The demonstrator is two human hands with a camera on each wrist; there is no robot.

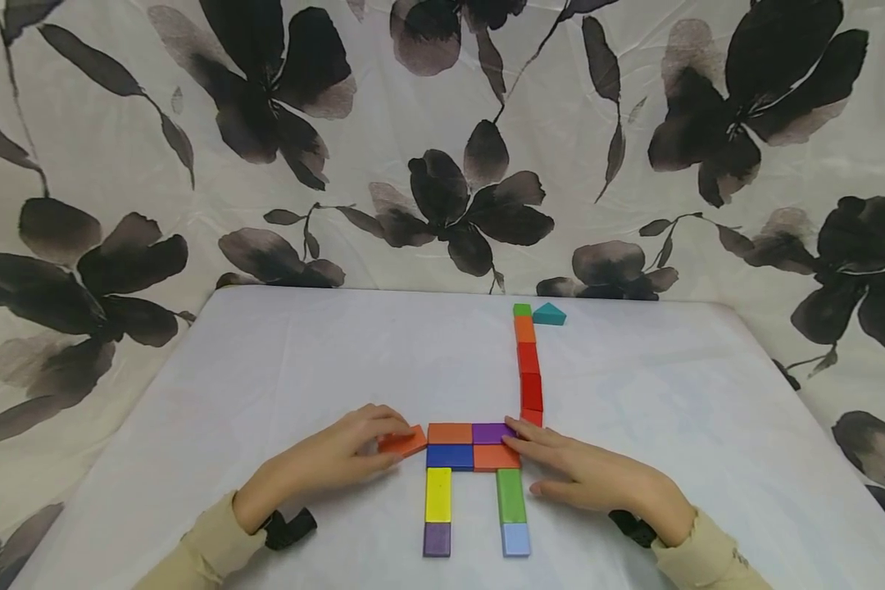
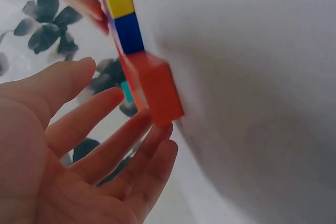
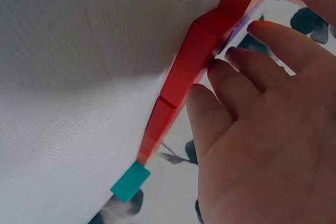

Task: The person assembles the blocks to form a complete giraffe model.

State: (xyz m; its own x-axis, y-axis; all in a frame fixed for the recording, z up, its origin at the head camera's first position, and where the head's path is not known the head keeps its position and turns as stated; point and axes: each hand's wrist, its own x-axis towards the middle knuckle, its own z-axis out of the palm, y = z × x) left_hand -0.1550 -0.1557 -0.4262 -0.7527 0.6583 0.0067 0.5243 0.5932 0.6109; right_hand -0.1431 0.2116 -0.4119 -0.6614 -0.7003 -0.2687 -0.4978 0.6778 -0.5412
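Observation:
My left hand (image 1: 324, 455) lies by the loose orange block (image 1: 406, 442), which sits tilted at the left end of a flat figure of coloured blocks. In the left wrist view, fingertips touch this orange block (image 2: 163, 95) while the thumb stays apart from it. The figure's middle has an orange block (image 1: 450, 433), a purple block (image 1: 488, 433), a blue block (image 1: 450, 456) and a reddish-orange block (image 1: 496, 458). Fingertips of my right hand (image 1: 597, 479) rest on the right end of this middle part, fingers mostly straight. They partly cover the purple block.
A yellow block (image 1: 438, 496) and a green block (image 1: 511, 496) extend downward, ending in a dark purple block (image 1: 437, 541) and a light blue block (image 1: 516, 540). Red blocks (image 1: 531, 392) run toward the far table edge, where a teal triangle (image 1: 549, 315) lies. Floral cloth hangs behind.

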